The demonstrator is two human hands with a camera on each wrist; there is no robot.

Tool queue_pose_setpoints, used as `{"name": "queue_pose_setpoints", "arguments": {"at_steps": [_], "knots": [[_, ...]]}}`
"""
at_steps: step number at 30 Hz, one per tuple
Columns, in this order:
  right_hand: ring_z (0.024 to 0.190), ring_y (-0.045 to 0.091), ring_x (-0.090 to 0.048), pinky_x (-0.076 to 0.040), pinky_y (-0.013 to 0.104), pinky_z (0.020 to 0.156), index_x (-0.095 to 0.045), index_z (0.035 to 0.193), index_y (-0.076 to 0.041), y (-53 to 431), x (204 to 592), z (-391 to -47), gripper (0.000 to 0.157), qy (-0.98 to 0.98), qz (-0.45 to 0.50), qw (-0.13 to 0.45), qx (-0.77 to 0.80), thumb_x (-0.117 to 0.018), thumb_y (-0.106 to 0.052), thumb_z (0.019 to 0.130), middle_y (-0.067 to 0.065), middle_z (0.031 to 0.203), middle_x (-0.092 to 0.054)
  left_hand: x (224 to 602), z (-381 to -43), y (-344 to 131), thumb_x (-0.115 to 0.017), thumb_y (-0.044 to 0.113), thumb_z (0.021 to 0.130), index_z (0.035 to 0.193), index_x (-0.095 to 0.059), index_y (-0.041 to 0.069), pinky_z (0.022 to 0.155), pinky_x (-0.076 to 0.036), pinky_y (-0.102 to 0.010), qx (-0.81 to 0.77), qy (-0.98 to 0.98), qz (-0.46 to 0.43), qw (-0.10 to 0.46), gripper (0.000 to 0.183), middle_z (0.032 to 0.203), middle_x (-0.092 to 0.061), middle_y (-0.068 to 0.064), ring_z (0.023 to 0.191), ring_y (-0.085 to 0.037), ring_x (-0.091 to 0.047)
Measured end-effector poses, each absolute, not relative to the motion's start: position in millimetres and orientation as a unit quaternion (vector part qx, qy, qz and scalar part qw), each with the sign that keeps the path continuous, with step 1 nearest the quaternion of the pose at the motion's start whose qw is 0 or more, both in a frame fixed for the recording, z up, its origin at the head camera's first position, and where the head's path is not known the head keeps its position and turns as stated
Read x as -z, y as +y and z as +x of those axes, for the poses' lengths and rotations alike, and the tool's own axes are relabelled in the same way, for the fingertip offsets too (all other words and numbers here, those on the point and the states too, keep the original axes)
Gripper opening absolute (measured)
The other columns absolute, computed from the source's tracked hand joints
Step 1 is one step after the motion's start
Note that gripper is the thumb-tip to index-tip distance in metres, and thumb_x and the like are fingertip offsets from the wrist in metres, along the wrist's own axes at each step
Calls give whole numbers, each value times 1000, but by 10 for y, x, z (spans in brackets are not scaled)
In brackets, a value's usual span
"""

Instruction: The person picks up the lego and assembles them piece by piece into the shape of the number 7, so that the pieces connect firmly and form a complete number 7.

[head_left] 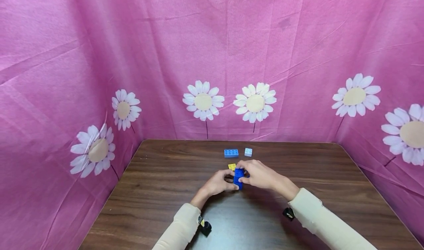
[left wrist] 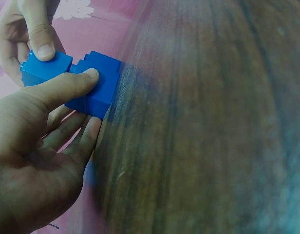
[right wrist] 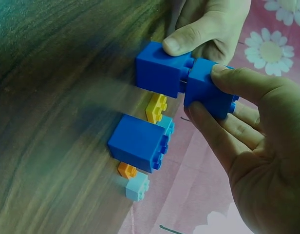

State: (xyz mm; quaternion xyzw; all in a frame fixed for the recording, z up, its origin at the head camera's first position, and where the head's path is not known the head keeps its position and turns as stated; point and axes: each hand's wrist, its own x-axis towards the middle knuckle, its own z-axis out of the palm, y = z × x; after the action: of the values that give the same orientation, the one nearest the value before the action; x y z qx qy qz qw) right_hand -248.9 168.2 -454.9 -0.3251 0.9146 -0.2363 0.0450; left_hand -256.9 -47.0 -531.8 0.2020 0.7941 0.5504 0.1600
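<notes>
My left hand (head_left: 218,182) pinches a dark blue toy building block (left wrist: 105,80) that sits on the tabletop, thumb on one side and fingers on the other. Just above it, my right hand (head_left: 260,174) pinches a second dark blue block (right wrist: 201,85) between thumb and fingers. The upper block is slightly tilted over the lower block (right wrist: 159,70), whose studs show in the narrow space between them. In the right wrist view, a third dark blue block (right wrist: 138,141) stands near the pair, held by neither hand.
Farther back on the wooden table (head_left: 159,191) lie a lighter blue block (head_left: 231,153), a pale blue block (head_left: 248,152) and a yellow block (head_left: 232,167). An orange block (right wrist: 126,170) shows in the right wrist view. A pink flowered curtain (head_left: 232,40) surrounds the table's back and sides.
</notes>
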Motion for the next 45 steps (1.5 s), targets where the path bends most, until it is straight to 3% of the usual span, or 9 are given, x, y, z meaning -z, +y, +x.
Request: {"name": "queue_pose_setpoints", "arguments": {"at_steps": [25, 45], "knots": [[91, 13, -76, -66, 33, 79, -68, 113, -10, 1642, 4604, -2491, 25, 909, -333, 53, 245, -82, -15, 94, 8, 109, -79, 5327, -2574, -488, -86, 14, 90, 115, -75, 9, 90, -57, -22, -538, 801, 206, 161, 27, 116, -78, -5, 111, -15, -70], [89, 9, -73, -64, 27, 76, -66, 108, -13, 1643, 4629, -2489, 20, 907, -339, 41, 247, -81, -12, 94, 4, 104, -79, 5331, -2576, -482, -85, 7, 89, 115, -73, 2, 87, -61, -26, -563, 784, 205, 165, 29, 116, -78, -13, 112, -25, -74]]}}
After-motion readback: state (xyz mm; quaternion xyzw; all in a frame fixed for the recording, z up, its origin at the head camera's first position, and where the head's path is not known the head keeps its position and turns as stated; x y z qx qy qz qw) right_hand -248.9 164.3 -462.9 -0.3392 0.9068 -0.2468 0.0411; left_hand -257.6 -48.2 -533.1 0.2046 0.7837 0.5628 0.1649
